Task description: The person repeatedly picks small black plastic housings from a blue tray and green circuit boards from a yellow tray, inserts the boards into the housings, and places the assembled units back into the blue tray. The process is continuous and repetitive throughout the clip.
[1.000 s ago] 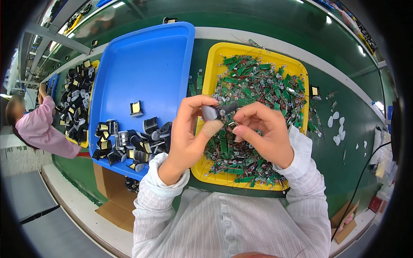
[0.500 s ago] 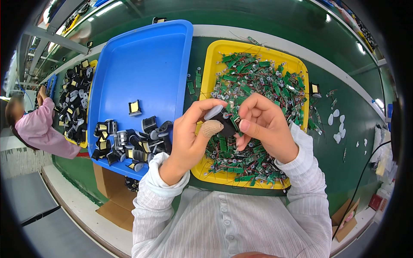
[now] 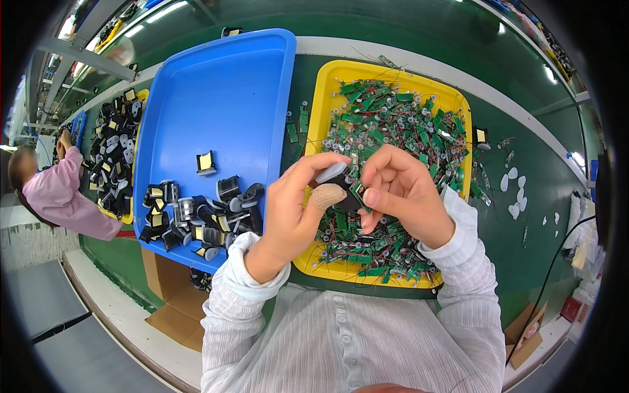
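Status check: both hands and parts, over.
Left hand holding black grey-capped housing. Right hand pinching small green board beside it. Yellow tray beneath; no obstruction visible.

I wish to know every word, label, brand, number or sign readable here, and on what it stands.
No text can be read.
Small green rectangular circuit board at the right hand: any marks too small to read.
Dark red box, lower right: too blurred to tell.
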Demonstrator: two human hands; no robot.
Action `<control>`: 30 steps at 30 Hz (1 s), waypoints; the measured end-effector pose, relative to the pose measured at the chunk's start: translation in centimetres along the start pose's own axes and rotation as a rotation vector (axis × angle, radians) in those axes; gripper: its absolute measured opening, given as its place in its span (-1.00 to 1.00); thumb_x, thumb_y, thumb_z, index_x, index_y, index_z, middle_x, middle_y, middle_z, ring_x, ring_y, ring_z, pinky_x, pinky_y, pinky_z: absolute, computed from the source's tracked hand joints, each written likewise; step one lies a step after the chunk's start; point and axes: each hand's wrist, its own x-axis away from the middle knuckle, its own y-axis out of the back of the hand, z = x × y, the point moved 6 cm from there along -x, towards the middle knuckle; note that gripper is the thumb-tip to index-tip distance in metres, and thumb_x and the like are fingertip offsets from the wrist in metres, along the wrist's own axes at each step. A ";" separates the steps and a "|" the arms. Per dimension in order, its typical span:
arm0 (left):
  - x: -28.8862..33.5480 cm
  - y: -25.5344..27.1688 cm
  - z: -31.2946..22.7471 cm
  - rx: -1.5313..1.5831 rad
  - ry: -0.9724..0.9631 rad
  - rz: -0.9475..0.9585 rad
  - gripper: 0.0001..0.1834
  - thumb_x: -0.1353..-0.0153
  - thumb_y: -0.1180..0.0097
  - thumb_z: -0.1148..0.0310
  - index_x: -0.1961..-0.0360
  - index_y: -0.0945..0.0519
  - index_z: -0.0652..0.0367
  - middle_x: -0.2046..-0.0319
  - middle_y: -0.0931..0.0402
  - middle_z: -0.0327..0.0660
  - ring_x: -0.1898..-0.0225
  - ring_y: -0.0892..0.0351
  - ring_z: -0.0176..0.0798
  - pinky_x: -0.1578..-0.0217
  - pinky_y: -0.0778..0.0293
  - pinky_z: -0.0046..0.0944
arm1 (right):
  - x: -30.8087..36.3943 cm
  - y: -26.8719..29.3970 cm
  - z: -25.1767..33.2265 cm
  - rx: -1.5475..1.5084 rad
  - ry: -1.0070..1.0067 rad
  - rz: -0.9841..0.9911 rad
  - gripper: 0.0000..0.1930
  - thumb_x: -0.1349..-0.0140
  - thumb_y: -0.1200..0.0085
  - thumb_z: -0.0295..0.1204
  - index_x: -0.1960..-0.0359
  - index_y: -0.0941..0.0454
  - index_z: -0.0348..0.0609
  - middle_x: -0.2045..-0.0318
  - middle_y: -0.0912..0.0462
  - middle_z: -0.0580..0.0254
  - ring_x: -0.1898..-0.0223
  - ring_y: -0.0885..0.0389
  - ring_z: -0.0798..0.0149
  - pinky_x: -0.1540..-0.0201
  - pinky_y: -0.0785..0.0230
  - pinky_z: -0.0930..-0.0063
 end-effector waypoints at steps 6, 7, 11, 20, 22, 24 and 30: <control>0.0 0.1 -0.3 -0.085 -0.097 -0.037 -0.69 -0.03 -0.12 0.43 0.16 -0.48 0.25 0.33 -0.52 -0.12 0.40 -0.48 -0.24 0.39 -0.37 -0.37 | 0.0 0.0 -0.2 0.055 -0.081 -0.006 -0.86 -0.14 -0.06 -0.48 0.33 -0.39 -0.24 0.57 -0.50 0.34 0.54 -0.53 0.51 0.51 -0.46 0.65; 0.1 0.2 -0.4 -0.130 -0.116 -0.028 -0.69 -0.02 -0.12 0.44 0.16 -0.48 0.25 0.34 -0.52 -0.12 0.42 -0.47 -0.23 0.40 -0.37 -0.37 | 0.0 0.0 -0.4 0.053 -0.117 0.002 -0.86 -0.15 -0.06 -0.47 0.33 -0.39 -0.24 0.57 -0.50 0.34 0.53 -0.53 0.51 0.50 -0.46 0.65; 0.0 0.1 -1.1 -0.185 -0.223 -0.040 -0.68 0.01 -0.12 0.45 0.17 -0.48 0.25 0.37 -0.53 -0.12 0.47 -0.43 -0.20 0.43 -0.37 -0.35 | 0.0 -0.2 -0.7 0.035 -0.138 0.039 -0.86 -0.18 -0.03 -0.45 0.34 -0.40 -0.26 0.56 -0.50 0.32 0.53 -0.52 0.51 0.49 -0.46 0.65; -0.9 -0.9 -1.0 0.112 0.031 0.161 -0.49 -0.21 0.07 0.31 -0.14 -0.26 0.35 -0.10 -0.27 0.04 -0.12 -0.28 -0.19 -0.04 -0.22 -0.26 | 1.2 -0.9 2.1 0.906 0.528 -0.305 -0.87 0.00 -0.14 -0.55 0.46 -0.42 -0.24 0.59 -0.45 0.20 0.62 -0.49 0.31 0.58 -0.32 0.52; -0.7 -1.1 -0.3 0.172 0.058 0.141 -0.50 -0.17 0.07 0.38 -0.14 -0.26 0.34 -0.11 -0.27 0.01 -0.10 -0.30 -0.21 0.00 -0.24 -0.31 | 1.5 -1.5 2.2 1.048 0.630 -0.305 -0.89 0.04 -0.13 -0.57 0.48 -0.43 -0.22 0.59 -0.43 0.16 0.63 -0.46 0.16 0.59 -0.29 0.44; -0.6 -1.2 0.1 0.225 0.102 0.145 -0.49 -0.14 0.07 0.44 -0.15 -0.25 0.33 -0.11 -0.27 -0.01 -0.10 -0.31 -0.23 0.03 -0.26 -0.34 | 1.7 -2.1 2.5 1.152 0.695 -0.309 -0.90 0.04 -0.12 -0.58 0.49 -0.43 -0.22 0.59 -0.43 0.16 0.63 -0.45 0.13 0.58 -0.29 0.44; -0.5 -1.0 0.5 0.155 0.184 0.197 -0.45 -0.08 0.11 0.55 -0.16 -0.23 0.33 -0.12 -0.26 -0.04 -0.06 -0.33 -0.26 0.06 -0.31 -0.34 | 1.3 -0.8 2.1 0.866 0.494 -0.306 -0.90 0.01 -0.12 -0.57 0.50 -0.44 -0.27 0.58 -0.46 0.16 0.62 -0.48 0.23 0.56 -0.31 0.49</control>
